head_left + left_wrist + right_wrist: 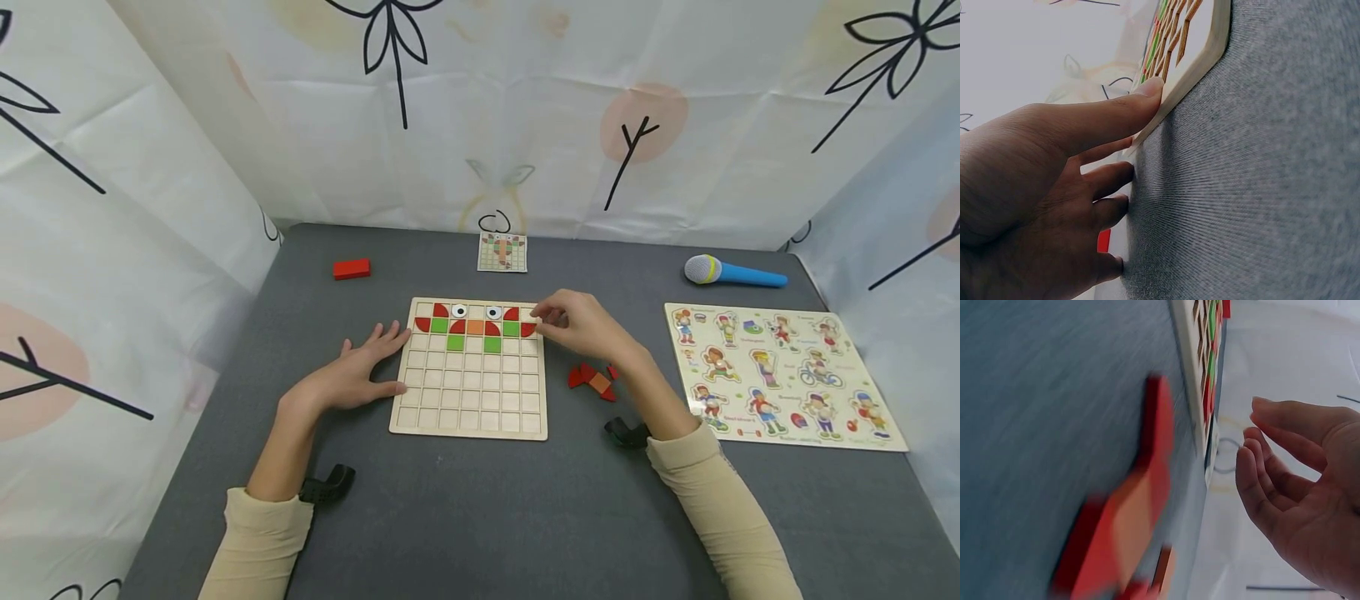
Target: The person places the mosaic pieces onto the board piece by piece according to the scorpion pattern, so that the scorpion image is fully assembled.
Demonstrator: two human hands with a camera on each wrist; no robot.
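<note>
A wooden grid board (471, 392) lies in the middle of the table, its top rows partly filled with red, green, orange and eye tiles. My left hand (341, 375) has its fingers spread along the board's left edge; in the left wrist view the thumb (1125, 112) touches the rim. At the upper right corner hovers my right hand (581, 323), fingers loosely bent near a red quarter-round tile (528, 330). The right wrist view shows no piece between thumb and fingertips. Below that hand, several loose red and orange pieces (599, 382) lie on the table.
A small pattern card (502, 252) lies behind the board, with a red block (352, 269) at back left. To the right are a toy microphone (738, 272) and a picture puzzle board (780, 400). Patterned cloth (525, 108) hangs around the grey table (487, 517).
</note>
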